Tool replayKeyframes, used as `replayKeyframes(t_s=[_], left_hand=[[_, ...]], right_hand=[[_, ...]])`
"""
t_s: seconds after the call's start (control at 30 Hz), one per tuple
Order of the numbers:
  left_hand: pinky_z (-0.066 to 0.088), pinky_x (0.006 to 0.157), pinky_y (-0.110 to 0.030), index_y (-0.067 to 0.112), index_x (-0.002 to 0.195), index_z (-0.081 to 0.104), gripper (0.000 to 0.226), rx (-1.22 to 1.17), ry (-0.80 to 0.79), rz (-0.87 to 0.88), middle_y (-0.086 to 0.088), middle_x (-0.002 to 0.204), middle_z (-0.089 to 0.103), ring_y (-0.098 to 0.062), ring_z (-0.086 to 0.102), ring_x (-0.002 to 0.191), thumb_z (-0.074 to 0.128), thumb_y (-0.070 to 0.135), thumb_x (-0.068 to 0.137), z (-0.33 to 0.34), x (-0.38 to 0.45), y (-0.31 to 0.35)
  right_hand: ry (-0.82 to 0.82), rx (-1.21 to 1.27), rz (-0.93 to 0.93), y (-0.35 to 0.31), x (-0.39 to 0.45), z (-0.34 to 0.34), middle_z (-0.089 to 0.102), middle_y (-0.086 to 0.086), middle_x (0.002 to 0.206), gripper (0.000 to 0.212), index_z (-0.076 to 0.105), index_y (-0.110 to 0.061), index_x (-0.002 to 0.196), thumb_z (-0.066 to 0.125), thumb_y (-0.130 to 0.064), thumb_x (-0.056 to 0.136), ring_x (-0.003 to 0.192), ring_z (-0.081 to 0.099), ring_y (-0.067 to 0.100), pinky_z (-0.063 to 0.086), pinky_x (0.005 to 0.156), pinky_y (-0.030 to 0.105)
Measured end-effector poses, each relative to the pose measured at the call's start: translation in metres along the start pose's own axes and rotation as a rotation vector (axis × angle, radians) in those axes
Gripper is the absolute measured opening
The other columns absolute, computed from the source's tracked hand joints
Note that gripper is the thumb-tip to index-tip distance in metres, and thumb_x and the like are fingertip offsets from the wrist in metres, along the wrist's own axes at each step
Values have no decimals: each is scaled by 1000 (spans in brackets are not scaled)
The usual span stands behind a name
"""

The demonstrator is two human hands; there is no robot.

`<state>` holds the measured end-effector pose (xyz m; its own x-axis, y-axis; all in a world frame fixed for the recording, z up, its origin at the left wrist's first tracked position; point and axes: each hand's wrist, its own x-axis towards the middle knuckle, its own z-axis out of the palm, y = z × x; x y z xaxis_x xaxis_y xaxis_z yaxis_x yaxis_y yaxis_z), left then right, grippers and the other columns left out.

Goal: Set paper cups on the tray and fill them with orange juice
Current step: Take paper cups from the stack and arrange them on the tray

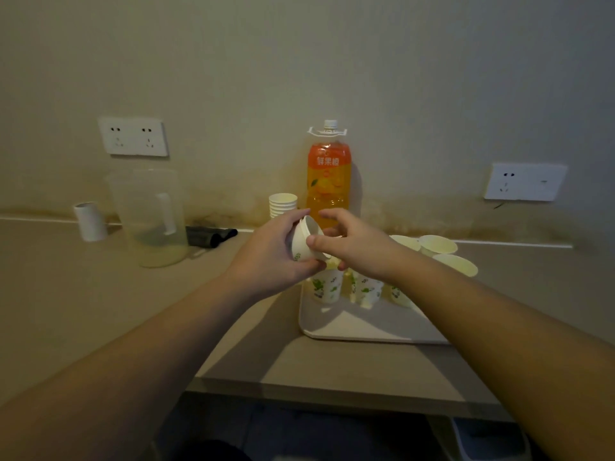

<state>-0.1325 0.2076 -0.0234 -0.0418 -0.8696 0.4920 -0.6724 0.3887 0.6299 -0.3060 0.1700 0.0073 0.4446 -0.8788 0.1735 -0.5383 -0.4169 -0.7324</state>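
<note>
At frame centre, both hands, left and right, pinch a tilted paper cup above the tray. It looks light and crushable, best held gently by its sides.

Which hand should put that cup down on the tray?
Probably the right hand: it pinches the cup and hangs over the tray. The left hand, also gripping it, sits off the tray's left edge.
</note>
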Motion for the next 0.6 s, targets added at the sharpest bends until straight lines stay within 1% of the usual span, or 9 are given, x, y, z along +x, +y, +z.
replayKeyframes(t_s=[0.1, 0.2, 0.37, 0.43, 0.5, 0.6], left_hand=[[60, 91, -38, 34, 152, 40, 96, 12, 0, -3, 14, 138, 58, -5, 61, 115, 90, 41, 71, -4, -2, -3], [60, 90, -37, 34, 152, 40, 96, 8, 11, -13, 14, 138, 58, -6, 61, 114, 90, 40, 71, -4, -4, -5], [58, 85, -27, 34, 152, 40, 96, 15, 25, -9, 15, 136, 58, -4, 61, 111, 90, 42, 71, -2, -6, -8], [58, 84, -25, 34, 152, 39, 96, 15, 25, -15, 15, 136, 58, -4, 61, 110, 91, 41, 70, -3, -6, -8], [59, 85, -29, 34, 152, 40, 98, 7, 23, -17, 14, 135, 59, -4, 62, 109, 91, 42, 69, -4, -5, -8], [61, 86, -34, 33, 151, 41, 99, 0, 14, -25, 15, 132, 60, -4, 63, 108, 92, 42, 67, -6, -5, -8]], right_hand=[[-3, -16, -2, -5, 2, 5, 53, -10, 119, 69, 29, -35, 149, 61, -53, 90, 103, 58, 12, 56, 90, 39], [5, -31, -6, -7, 2, 8, 51, -17, 106, 67, 31, -35, 147, 62, -50, 90, 96, 58, 9, 56, 87, 37], [15, -47, 8, -9, 2, 9, 53, -14, 107, 67, 31, -35, 147, 62, -48, 89, 102, 59, 13, 56, 89, 41], [17, -48, 10, -10, 2, 10, 53, -12, 109, 67, 31, -35, 146, 62, -48, 88, 103, 59, 14, 56, 89, 41], [21, -48, 6, -11, 2, 10, 54, -11, 110, 66, 31, -35, 146, 61, -47, 88, 100, 60, 13, 57, 87, 39], [29, -58, -15, -14, 0, 11, 53, -15, 105, 63, 33, -36, 144, 60, -46, 88, 94, 59, 9, 57, 83, 34]])
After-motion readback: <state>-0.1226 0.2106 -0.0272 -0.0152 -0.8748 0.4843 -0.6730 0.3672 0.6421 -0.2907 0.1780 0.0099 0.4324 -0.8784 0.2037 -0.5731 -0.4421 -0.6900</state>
